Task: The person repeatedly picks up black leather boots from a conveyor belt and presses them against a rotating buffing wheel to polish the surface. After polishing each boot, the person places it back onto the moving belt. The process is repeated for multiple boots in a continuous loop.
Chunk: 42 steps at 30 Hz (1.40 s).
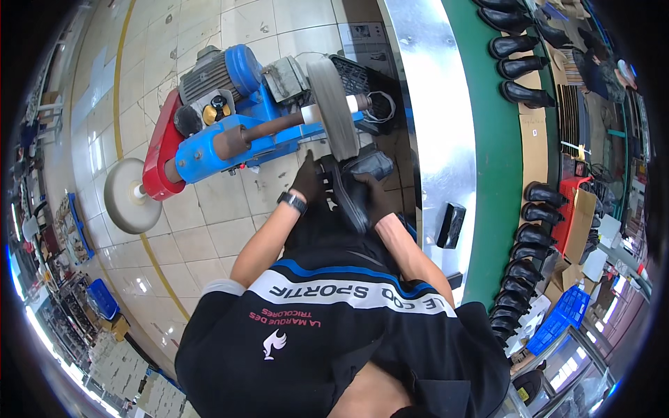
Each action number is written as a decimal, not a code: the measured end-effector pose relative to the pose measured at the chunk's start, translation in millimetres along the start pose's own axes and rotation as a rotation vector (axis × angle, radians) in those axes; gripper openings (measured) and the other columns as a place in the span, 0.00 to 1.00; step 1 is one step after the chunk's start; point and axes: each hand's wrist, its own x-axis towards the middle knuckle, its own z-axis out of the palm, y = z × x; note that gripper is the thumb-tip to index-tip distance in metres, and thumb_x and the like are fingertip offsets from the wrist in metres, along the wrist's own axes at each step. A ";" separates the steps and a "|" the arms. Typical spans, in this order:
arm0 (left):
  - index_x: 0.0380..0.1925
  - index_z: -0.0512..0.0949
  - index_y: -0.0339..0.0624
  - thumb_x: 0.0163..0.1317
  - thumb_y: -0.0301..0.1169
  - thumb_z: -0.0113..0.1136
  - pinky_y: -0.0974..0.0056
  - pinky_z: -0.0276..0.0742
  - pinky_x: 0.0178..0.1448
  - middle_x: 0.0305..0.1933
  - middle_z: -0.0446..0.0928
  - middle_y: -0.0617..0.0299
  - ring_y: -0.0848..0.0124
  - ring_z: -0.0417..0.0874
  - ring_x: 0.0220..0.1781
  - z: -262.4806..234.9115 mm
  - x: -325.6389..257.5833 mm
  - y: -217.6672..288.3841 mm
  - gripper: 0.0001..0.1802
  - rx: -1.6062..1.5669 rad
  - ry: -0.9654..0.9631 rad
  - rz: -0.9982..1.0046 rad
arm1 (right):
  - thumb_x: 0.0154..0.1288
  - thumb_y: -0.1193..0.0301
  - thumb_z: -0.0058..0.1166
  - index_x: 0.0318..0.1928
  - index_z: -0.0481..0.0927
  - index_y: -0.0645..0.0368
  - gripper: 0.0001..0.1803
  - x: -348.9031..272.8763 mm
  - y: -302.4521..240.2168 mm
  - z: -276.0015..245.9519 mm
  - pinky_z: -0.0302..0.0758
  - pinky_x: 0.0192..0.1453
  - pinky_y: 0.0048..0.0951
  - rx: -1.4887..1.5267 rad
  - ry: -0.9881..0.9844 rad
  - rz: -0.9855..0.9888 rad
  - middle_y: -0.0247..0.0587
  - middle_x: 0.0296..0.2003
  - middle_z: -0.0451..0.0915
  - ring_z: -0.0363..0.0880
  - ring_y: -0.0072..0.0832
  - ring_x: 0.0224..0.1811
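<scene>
A black leather shoe [350, 203] is held between my two hands, just below the rim of a large grey buffing wheel [333, 108]. Whether the shoe touches the wheel, I cannot make out. My left hand [308, 180], in a dark glove, grips the shoe from its left side. On the other side, my gloved right hand [377, 200] is closed on it, its fingers partly hidden. Just beyond the right hand shows a shiny dark rounded piece [371, 165], perhaps another shoe.
A blue machine body [209, 150] carries the wheel's shaft, a motor [212, 75], a red belt guard [162, 146] and a pale wheel [131, 196] at left. To the right runs a metal ledge [439, 104] with a black block [451, 225]. Beyond it, several black shoes [526, 94] line a green conveyor [496, 181].
</scene>
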 end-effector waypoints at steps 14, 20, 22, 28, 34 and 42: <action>0.52 0.77 0.32 0.72 0.48 0.44 0.57 0.75 0.60 0.42 0.83 0.49 0.57 0.83 0.45 -53.3 50.2 -32.4 0.28 -0.204 0.011 0.167 | 0.57 0.65 0.62 0.45 0.80 0.61 0.17 17.7 15.3 3.0 0.78 0.51 0.30 -0.175 0.045 0.205 0.39 0.37 0.84 0.81 0.29 0.42; 0.51 0.76 0.31 0.65 0.42 0.58 0.62 0.70 0.56 0.48 0.77 0.54 0.65 0.76 0.50 -22.7 -10.2 -43.2 0.24 0.282 0.390 0.574 | 0.50 0.53 0.69 0.68 0.60 0.69 0.52 -41.8 6.0 14.9 0.74 0.59 0.34 -1.347 0.124 -0.308 0.60 0.54 0.77 0.79 0.47 0.55; 0.43 0.78 0.32 0.63 0.43 0.60 0.61 0.73 0.50 0.39 0.79 0.51 0.60 0.81 0.41 -16.1 -5.3 -47.2 0.22 0.395 0.469 0.746 | 0.46 0.49 0.71 0.72 0.51 0.70 0.62 -64.5 6.8 28.7 0.72 0.62 0.37 -1.761 0.153 -0.409 0.64 0.57 0.75 0.77 0.52 0.58; 0.59 0.71 0.36 0.67 0.39 0.51 0.59 0.64 0.71 0.58 0.76 0.50 0.62 0.74 0.63 -21.4 7.6 -22.2 0.25 0.469 -0.112 0.606 | 0.48 0.65 0.71 0.74 0.51 0.67 0.57 -77.3 -5.6 27.2 0.69 0.65 0.31 -1.505 0.202 -0.328 0.58 0.61 0.72 0.75 0.38 0.61; 0.65 0.67 0.42 0.71 0.39 0.38 0.51 0.52 0.78 0.67 0.71 0.55 0.58 0.68 0.69 -74.1 121.8 -69.4 0.26 0.706 -0.523 0.830 | 0.56 0.73 0.64 0.73 0.56 0.65 0.46 -89.7 0.5 35.4 0.72 0.62 0.29 -1.160 0.089 -0.391 0.50 0.61 0.74 0.76 0.28 0.58; 0.65 0.65 0.38 0.73 0.57 0.34 0.55 0.62 0.73 0.62 0.74 0.52 0.62 0.74 0.65 -37.4 63.7 -25.5 0.36 0.089 -0.640 0.324 | 0.69 0.67 0.52 0.63 0.71 0.64 0.24 -89.0 1.3 -5.9 0.76 0.58 0.31 -0.056 0.081 -0.108 0.46 0.58 0.77 0.80 0.34 0.55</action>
